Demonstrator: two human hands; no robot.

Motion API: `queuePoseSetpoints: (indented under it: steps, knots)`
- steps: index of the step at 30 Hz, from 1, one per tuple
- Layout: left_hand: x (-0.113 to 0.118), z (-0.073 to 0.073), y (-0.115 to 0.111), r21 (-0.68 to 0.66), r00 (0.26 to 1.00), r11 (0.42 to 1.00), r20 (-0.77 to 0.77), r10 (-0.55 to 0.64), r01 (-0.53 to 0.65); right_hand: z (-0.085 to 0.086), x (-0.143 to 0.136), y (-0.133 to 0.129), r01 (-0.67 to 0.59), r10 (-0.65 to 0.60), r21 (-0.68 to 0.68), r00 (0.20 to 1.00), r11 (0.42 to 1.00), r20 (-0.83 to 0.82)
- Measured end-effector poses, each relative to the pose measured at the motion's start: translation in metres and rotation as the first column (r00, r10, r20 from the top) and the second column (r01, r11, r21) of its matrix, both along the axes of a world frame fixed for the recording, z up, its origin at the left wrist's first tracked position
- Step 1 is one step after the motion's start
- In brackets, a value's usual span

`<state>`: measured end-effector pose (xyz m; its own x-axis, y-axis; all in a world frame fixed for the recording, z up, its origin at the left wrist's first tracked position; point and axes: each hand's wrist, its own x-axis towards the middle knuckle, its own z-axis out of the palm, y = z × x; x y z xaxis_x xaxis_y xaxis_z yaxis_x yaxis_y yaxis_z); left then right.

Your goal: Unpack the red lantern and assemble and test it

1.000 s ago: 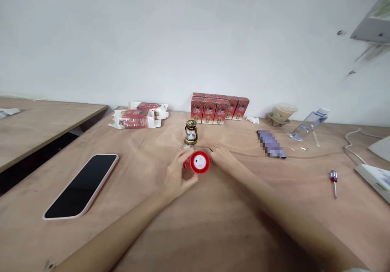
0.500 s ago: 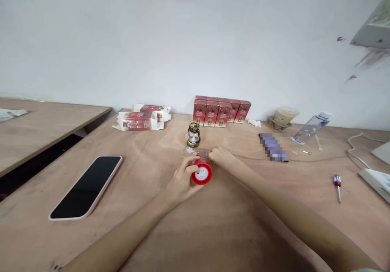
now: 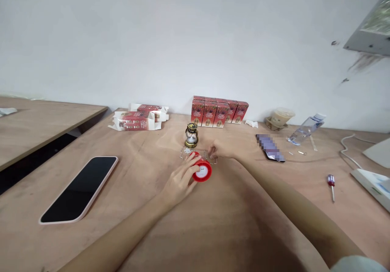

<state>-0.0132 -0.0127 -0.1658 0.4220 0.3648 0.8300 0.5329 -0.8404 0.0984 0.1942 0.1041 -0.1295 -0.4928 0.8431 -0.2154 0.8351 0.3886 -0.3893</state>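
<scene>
My left hand (image 3: 179,180) grips a small red lantern part (image 3: 202,171) lying on its side on the wooden table (image 3: 213,231), its white round base facing me. My right hand (image 3: 222,150) rests just beyond it, fingertips pinching at thin wire pieces (image 3: 210,158) on the table. A small gold toy lantern (image 3: 191,135) stands upright a little farther back.
A row of red boxes (image 3: 218,112) lines the wall, and opened red-and-white boxes (image 3: 137,119) lie to the left. A black phone (image 3: 79,189) lies at the left, another phone (image 3: 270,147) at the right. A screwdriver (image 3: 330,184), bottle (image 3: 304,130) and cup (image 3: 281,117) sit on the right.
My right hand has moved off the red part and reached slightly farther back to the wire pieces. My left hand keeps its hold on the red part, drawn a little nearer.
</scene>
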Motion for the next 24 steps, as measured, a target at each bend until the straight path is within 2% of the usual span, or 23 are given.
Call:
queuePoseSetpoints:
  steps: [5,11,16,24]
  knots:
    - [-0.001,-0.001,-0.001,0.066,0.999,0.997,-0.007,0.045,-0.045,-0.009,0.002,0.006,0.046,-0.045,0.003,0.997,0.999,-0.06]
    - [0.0,-0.003,0.001,0.105,0.998,0.993,-0.015,0.064,-0.062,-0.006,0.006,0.0,0.029,-0.027,0.031,0.997,0.999,-0.067]
    - [0.001,-0.002,0.002,0.148,0.998,0.987,0.032,0.051,-0.056,-0.004,0.007,-0.004,0.013,-0.011,0.065,1.0,0.998,-0.028]
    - [-0.003,0.003,0.001,0.149,0.999,0.988,-0.017,0.033,-0.03,-0.007,0.005,-0.011,0.001,-0.009,0.107,0.997,0.994,0.077]
